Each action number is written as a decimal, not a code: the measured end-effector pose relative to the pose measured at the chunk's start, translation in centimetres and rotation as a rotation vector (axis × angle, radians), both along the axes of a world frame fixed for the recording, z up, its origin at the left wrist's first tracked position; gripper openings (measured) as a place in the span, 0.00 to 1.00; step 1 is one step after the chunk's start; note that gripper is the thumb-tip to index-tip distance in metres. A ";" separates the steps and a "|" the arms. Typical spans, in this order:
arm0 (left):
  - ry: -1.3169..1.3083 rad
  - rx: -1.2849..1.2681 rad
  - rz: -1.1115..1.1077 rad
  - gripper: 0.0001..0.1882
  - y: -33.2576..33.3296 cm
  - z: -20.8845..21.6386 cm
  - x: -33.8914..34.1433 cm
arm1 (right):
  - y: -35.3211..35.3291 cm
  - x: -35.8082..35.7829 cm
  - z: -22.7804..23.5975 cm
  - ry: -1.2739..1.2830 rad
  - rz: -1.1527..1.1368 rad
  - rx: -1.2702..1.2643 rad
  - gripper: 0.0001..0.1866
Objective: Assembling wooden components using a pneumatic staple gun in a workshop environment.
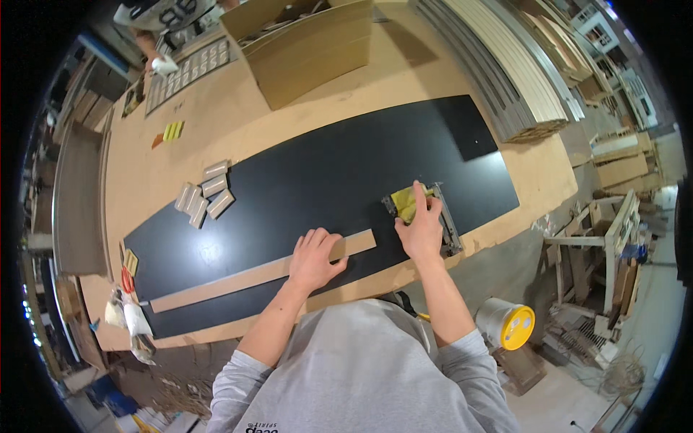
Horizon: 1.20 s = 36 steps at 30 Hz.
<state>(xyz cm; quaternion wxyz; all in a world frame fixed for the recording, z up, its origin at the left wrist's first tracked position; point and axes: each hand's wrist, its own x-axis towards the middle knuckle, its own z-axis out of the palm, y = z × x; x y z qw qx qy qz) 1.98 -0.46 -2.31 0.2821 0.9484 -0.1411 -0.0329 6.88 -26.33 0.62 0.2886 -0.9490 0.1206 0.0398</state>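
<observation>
A long, narrow wooden strip [238, 280] lies along the near side of a black panel [317, 180], its pale face up. My left hand [314, 261] straddles the strip near its right end, fingers on the far side and thumb on the near side. Farther right, my right hand [424, 229] is closed around a yellow-green nail gun [406, 203] with a dark metal magazine, which rests at the panel's near edge. My palm hides part of the tool's body. Several small beige blocks [215, 186] sit in a loose cluster by the panel's far left edge.
A large cardboard box [310, 54] stands at the back of the worktable [238, 119]. Stacked long boards [498, 72] occupy the far right. Another person's hand [157, 63] is at the far left. A white bucket with a yellow lid [517, 327] stands below the near right edge.
</observation>
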 end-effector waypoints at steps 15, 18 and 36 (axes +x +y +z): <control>0.086 -0.123 -0.018 0.22 0.9 -0.5 -0.1 | 2.0 -2.2 10.6 0.631 0.198 0.879 0.43; 0.057 -0.157 -0.027 0.22 1.0 -0.4 0.0 | 3.9 -3.4 7.5 0.456 0.335 0.642 0.37; 0.082 -0.173 -0.024 0.23 1.1 -0.8 -0.3 | 6.5 -2.0 8.8 0.574 0.330 0.531 0.37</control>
